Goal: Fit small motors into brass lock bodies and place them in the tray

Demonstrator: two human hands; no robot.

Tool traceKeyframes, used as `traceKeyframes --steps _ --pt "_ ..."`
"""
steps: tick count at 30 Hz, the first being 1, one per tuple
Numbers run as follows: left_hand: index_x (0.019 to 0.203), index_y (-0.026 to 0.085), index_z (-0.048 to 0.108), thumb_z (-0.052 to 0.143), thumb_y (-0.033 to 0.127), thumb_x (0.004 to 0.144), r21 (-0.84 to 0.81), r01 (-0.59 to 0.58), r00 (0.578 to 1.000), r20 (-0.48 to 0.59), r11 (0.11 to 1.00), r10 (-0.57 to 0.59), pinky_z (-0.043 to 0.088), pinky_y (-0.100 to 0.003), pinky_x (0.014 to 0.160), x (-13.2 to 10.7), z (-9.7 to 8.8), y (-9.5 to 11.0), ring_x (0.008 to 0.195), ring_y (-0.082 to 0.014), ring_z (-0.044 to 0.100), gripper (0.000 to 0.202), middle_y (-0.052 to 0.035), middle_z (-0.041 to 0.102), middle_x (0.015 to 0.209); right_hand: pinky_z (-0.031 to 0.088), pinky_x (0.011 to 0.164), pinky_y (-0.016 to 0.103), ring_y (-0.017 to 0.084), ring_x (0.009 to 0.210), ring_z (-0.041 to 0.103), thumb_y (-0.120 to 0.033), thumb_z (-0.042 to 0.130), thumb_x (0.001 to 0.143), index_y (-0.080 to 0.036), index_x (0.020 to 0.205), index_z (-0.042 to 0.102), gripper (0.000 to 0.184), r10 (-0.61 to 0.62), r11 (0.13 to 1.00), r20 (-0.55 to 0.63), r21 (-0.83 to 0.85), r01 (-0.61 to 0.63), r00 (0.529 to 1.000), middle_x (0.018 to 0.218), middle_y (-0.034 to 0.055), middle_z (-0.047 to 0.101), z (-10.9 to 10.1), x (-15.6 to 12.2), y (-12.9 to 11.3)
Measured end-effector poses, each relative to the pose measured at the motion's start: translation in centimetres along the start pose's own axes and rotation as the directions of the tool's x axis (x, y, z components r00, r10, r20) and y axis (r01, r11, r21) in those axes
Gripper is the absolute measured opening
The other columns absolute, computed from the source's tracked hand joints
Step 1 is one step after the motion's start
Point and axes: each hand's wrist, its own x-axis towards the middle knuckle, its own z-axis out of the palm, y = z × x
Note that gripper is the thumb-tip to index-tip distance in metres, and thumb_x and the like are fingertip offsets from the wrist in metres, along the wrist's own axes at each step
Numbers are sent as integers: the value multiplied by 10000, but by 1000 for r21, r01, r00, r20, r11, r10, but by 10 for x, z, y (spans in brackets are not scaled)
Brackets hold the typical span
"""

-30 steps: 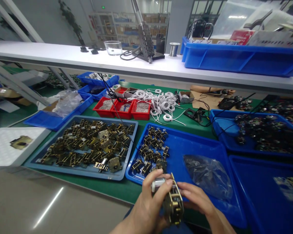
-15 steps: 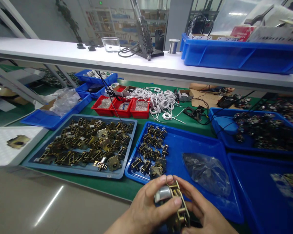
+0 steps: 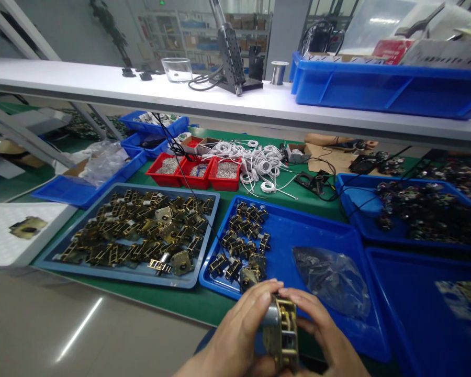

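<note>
Both my hands hold one brass-coloured geared motor assembly (image 3: 283,332) with a silver cylinder on its side, at the bottom middle of the head view, over the near edge of the table. My left hand (image 3: 239,335) wraps its fingers over the cylinder. My right hand (image 3: 325,335) grips the brass plate from the other side. Just beyond them, a blue tray (image 3: 298,235) carries a small group of similar assemblies (image 3: 243,243) and a dark plastic bag (image 3: 329,280). To the left, a grey-blue tray (image 3: 204,262) is heaped with brass parts (image 3: 141,233).
Three red bins (image 3: 198,175) and white cable coils (image 3: 259,162) lie further back on the green mat. Blue trays (image 3: 416,214) with dark parts fill the right side. A white shelf (image 3: 102,86) above carries a glass bowl, a metal stand and a large blue crate (image 3: 388,89).
My hands have turned the assembly so its plate stands edge-on. My left fingers have slid further over the silver cylinder. The view has shifted slightly.
</note>
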Motion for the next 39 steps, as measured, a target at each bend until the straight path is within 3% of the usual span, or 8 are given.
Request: traceKeyframes --steps 3,6,11,30,33,35,37,39 --pt "1442 293 84 648 180 805 93 -52 999 5 994 51 467 -525 975 5 -6 0 1251 -308 473 859 -198 484 1334 548 902 386 285 1176 560 -227 678 797 -309 1363 316 677 -178 903 44 -390 181 983 1325 146 533 -8 3 -9" --pt "1440 297 103 637 103 798 185 -85 996 22 979 83 480 -521 963 7 -11 -1 1285 -299 430 858 -195 462 1346 617 724 369 311 1018 658 -205 593 825 -254 1243 477 437 -252 646 135 -714 270 958 1182 188 632 -16 7 -17" --pt "1431 359 129 650 64 778 281 -98 995 19 955 97 507 -497 946 7 -14 1 1273 -293 454 885 -145 477 1370 626 510 323 297 752 731 -263 500 836 -218 1143 574 319 -266 329 271 -877 352 925 927 153 736 -15 13 -25" --pt "1420 354 204 574 -6 780 317 -115 992 -5 941 123 497 -473 972 1 -11 -3 1287 -285 438 822 -113 436 1405 604 552 310 237 713 703 -155 537 783 -182 1080 553 299 -228 490 176 -829 269 958 898 93 726 2 18 -30" --pt "1391 345 288 618 84 786 88 113 988 -116 990 -102 502 -434 974 -2 -5 -4 1217 -277 523 738 -92 493 1367 597 647 302 226 807 687 -259 595 806 -197 1106 537 312 -164 668 103 -720 187 981 985 88 703 -16 18 -28" --pt "1368 358 313 651 237 796 -205 429 865 -187 879 -466 529 -408 936 -6 0 -4 1131 -272 594 676 -70 555 1312 581 723 280 208 904 668 -382 559 848 -208 1140 532 341 85 765 -69 -635 -109 994 1083 85 672 -46 13 -13" --pt "1333 342 367 707 378 743 -444 636 645 -143 631 -751 524 -403 934 -8 2 -5 1100 -292 610 682 -66 592 1275 556 780 274 181 946 651 -395 416 927 -217 1114 560 295 440 651 -318 -530 -543 840 1097 68 659 -81 2 18" --pt "1294 307 426 768 454 648 -586 692 488 -52 423 -871 520 -425 921 -7 2 -6 1080 -333 611 745 -84 619 1240 538 808 341 207 952 650 -296 377 958 -164 1030 613 280 554 518 -394 -526 -675 733 1027 99 682 -110 -10 61"
